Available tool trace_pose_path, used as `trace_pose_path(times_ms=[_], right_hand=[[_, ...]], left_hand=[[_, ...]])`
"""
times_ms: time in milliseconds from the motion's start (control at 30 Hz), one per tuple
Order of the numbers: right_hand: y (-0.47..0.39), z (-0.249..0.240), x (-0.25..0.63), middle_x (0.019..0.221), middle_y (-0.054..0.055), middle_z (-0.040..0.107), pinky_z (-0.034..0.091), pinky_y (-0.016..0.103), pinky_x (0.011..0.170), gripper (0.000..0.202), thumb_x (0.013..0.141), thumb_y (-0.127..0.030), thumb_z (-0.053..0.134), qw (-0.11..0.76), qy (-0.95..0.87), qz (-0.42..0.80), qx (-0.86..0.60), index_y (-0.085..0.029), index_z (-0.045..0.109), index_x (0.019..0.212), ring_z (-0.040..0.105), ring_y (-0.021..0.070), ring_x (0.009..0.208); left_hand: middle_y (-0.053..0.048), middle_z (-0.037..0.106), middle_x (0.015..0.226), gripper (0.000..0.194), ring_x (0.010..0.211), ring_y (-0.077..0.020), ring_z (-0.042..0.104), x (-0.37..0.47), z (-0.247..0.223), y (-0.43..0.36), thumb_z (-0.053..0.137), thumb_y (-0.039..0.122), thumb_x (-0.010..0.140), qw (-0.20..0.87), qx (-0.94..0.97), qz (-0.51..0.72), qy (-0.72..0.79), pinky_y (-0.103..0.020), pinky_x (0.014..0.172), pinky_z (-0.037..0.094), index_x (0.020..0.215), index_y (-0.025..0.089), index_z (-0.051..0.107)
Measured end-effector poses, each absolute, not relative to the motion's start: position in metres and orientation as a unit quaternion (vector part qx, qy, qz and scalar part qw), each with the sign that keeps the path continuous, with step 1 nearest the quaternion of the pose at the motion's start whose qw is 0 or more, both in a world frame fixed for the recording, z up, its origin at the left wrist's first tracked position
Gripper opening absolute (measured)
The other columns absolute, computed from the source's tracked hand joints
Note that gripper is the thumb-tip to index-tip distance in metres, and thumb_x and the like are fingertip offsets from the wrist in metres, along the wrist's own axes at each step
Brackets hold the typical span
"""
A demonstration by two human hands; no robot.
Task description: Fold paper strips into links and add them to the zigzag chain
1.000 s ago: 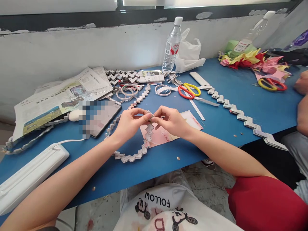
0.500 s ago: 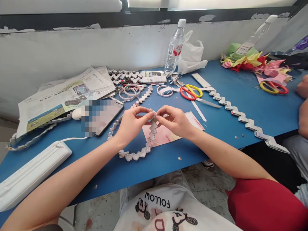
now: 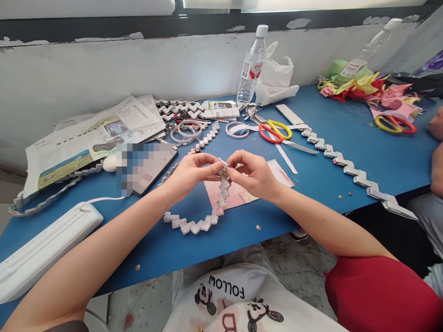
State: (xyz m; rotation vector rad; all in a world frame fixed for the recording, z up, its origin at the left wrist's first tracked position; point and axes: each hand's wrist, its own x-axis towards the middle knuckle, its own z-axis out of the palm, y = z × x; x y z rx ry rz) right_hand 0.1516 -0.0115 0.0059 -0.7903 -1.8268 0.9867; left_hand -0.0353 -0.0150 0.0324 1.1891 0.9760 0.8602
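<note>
Both hands pinch the upper end of a zigzag folded-paper chain made of newsprint. My left hand is closed, thumb and forefinger on the chain's end link from the left. From the right, my right hand is closed on the same link, its thumb pressed on the folded paper. The chain hangs from the fingers, curves over the blue table and runs back behind my left hand. Beneath the hands lies a pink printed paper. The fingers partly hide the held link.
Red-and-yellow scissors, rolls of white tape and a water bottle lie or stand behind the hands. Newspapers, a phone and a white power strip are left. Another paper chain and a person's arm are right.
Both hands stay pinched on the chain's end, with the fingers shifting slightly. The hanging part of the chain has moved a little to the right and its loop on the table has shifted.
</note>
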Motion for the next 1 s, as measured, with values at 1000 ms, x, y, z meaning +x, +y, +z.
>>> trace_pose_path(times_ms=[1000], right_hand=[[-0.018,0.025,0.154,0.070,0.000,0.062,0.054,0.023,0.054,0.006,0.075,-0.014,0.059,0.432,-0.769,0.319,-0.346,-0.019,0.062,0.078,0.057,0.0111,0.062]], left_hand=[[0.001,0.065,0.075,0.029,0.071,-0.0110,0.065,-0.034,0.021,-0.011,0.084,0.036,0.065,0.714,0.463,0.377,0.366,-0.028,0.075,0.055,0.069,0.016,0.063]])
